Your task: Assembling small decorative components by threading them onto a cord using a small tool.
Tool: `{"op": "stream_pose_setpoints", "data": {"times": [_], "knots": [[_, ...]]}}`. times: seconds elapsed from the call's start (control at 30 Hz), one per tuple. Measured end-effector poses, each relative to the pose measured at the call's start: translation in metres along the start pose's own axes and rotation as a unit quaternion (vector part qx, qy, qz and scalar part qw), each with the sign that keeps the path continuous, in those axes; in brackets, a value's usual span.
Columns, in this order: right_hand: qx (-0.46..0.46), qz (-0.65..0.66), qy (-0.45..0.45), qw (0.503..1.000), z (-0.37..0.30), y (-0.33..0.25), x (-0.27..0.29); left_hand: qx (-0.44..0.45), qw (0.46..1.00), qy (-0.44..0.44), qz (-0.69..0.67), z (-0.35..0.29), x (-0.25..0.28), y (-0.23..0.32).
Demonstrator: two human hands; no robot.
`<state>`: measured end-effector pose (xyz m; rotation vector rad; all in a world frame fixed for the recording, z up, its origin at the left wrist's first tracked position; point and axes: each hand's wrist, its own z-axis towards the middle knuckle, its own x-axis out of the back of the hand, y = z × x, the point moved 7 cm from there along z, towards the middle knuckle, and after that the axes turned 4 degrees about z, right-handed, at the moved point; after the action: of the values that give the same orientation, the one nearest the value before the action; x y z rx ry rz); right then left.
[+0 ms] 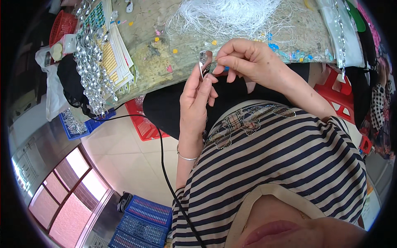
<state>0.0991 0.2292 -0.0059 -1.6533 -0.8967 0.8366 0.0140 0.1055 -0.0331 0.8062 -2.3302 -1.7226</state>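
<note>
Between the thumb and fingers of my left hand (197,93) is a shiny silver, teardrop-shaped metal piece (205,58), held upright at the table's near edge. My right hand (252,60) is just to the right of it, its thumb and index finger closed in a pinch close to the metal piece. Whatever lies in that pinch, if anything, is too small to make out. Beyond both hands, a loose heap of white thread (225,18) spreads over the worn tabletop (144,53).
Strands of silver pieces (93,70) hang over the table's left edge, beside stacked cards (120,58) and a red basket (63,27). Small coloured bits dot the tabletop. A red stool (337,97) stands at right; a black cable (162,161) runs down past my left arm.
</note>
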Motion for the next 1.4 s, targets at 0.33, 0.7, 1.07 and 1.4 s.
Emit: {"op": "stream_pose_setpoints", "data": {"times": [0.33,0.7,1.07,1.4], "knots": [[-0.021,-0.093,0.019,0.995,0.0034,-0.0025,-0.0034,-0.029,0.998,0.011,0.048,-0.0036,0.0017,0.0057],[0.009,-0.098,0.034,0.995,0.0039,0.0006,0.0004,-0.067,0.991,-0.003,0.115,-0.0062,0.0000,0.0065],[-0.018,-0.102,0.029,0.994,0.0016,-0.0020,-0.0009,-0.068,0.989,0.009,0.133,-0.0077,0.0005,0.0080],[-0.029,-0.104,0.028,0.994,0.0007,-0.0006,-0.0046,-0.085,0.984,0.015,0.157,-0.0082,0.0013,0.0064]]}}
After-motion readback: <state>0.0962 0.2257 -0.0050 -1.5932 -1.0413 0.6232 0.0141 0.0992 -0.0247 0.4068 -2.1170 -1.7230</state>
